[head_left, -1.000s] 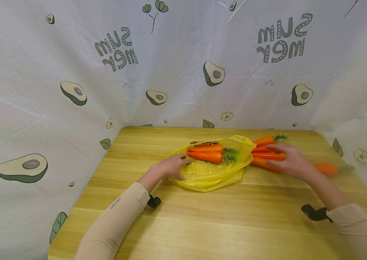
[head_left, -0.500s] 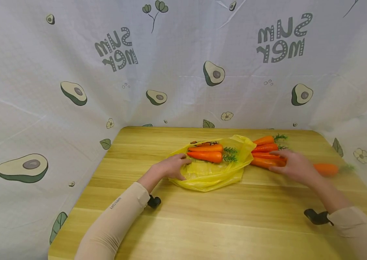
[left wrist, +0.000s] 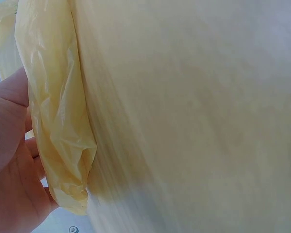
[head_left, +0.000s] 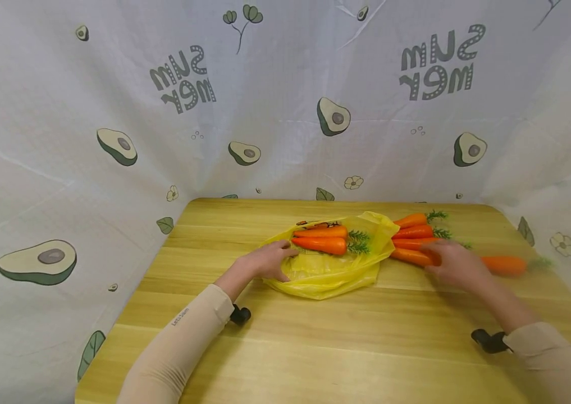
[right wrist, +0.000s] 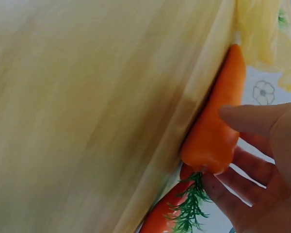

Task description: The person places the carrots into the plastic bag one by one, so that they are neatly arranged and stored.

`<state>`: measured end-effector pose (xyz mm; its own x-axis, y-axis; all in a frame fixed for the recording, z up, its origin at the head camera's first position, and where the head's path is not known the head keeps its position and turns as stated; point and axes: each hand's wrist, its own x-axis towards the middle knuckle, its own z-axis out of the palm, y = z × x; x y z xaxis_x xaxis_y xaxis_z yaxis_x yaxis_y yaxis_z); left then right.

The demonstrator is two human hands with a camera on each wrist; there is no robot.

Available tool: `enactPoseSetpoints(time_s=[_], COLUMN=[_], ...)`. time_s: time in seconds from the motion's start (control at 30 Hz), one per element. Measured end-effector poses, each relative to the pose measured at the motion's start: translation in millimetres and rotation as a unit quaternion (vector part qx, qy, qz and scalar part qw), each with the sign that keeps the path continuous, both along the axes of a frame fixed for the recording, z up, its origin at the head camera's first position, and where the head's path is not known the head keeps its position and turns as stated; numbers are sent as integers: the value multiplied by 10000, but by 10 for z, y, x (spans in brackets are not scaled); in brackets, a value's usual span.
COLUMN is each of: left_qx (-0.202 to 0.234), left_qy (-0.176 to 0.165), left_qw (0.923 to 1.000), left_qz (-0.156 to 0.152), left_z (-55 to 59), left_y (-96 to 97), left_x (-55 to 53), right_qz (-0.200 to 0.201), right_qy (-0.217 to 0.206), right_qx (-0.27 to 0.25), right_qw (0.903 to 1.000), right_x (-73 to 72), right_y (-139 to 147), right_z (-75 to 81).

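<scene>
A thin yellow plastic bag point(head_left: 310, 289) lies with its mouth spread on the wooden table. Two orange carrots point(head_left: 320, 244) with green tops rest in it. My left hand point(head_left: 262, 262) is at the bag's left side, its spread fingers and thumb inside the mouth, touching the film; the fingertips are hidden behind plastic in the left wrist view. Several carrots point(head_left: 413, 232) lie side by side right of the bag, tips toward it. My right hand point(head_left: 457, 266) grips the nearest carrot point(right wrist: 216, 116), thumb on its near side and fingers behind it.
Another carrot point(head_left: 505, 265) lies farther right, partly behind the right forearm. The wooden table point(head_left: 336, 348) reaches a white curtain point(head_left: 275, 112) printed with avocados at the back and sides. Black wrist cameras point(head_left: 488, 340) stick out below both wrists.
My right hand has moved slightly toward me, from above the middle carrots to the nearest one of the row. The left hand and the bag have stayed put.
</scene>
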<state>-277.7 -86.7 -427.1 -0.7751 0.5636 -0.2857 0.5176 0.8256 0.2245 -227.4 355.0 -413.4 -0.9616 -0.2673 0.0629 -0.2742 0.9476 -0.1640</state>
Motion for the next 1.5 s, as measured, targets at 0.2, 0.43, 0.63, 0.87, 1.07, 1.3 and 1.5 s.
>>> enactPoseSetpoints(time_s=[0.2, 0.43, 0.63, 0.87, 1.07, 1.3, 1.5], left_qx=[30, -12, -15, -27, -32, 3, -17], left_qy=[-55, -40, 1, -27, -19, -36, -32], left_qw=[10000, 10000, 10000, 10000, 10000, 10000, 10000], left_qz=[53, 63, 18, -10, 7, 5, 7], left_z=[36, 37, 21, 44, 33, 22, 2], left_y=[18, 22, 20, 25, 13, -6, -7], left_x=[-3, -5, 7, 18, 12, 5, 2], right_qz=[-30, 64, 279, 229, 234, 208, 142], right_qy=[14, 36, 296, 186, 89, 161, 86], right_qx=[233, 313, 316, 366, 367, 147, 20], right_qw=[9997, 9995, 9987, 9989, 9990, 9995, 9999], right_x=[9, 15, 17, 33, 43, 83, 105], right_y=[-19, -13, 36, 73, 106, 108, 133], right_z=[4, 22, -11, -13, -13, 39, 87])
